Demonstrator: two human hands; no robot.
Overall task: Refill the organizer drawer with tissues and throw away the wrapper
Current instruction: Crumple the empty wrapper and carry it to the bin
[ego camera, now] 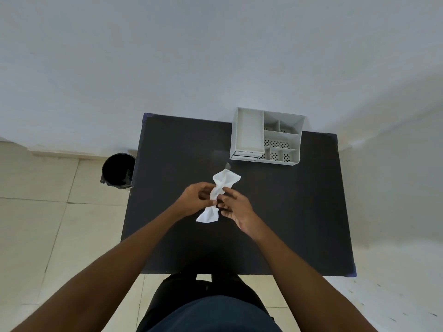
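Observation:
A white tissue pack [224, 182] is held above the middle of the dark table [299, 212], squeezed narrow at its waist. My left hand [195, 200] pinches it from the left and my right hand [236, 210] grips it from the right. A thin clear bit of wrapper [228, 166] sticks up from the pack's far end. The grey organizer [267, 137] stands at the table's far right, with a long tray on its left side and several small perforated compartments on its right. Its drawer front [244, 154] faces me and looks closed.
A black waste bin [118, 170] stands on the tiled floor just left of the table's far left edge. A white wall runs behind the table. My legs are at the table's near edge.

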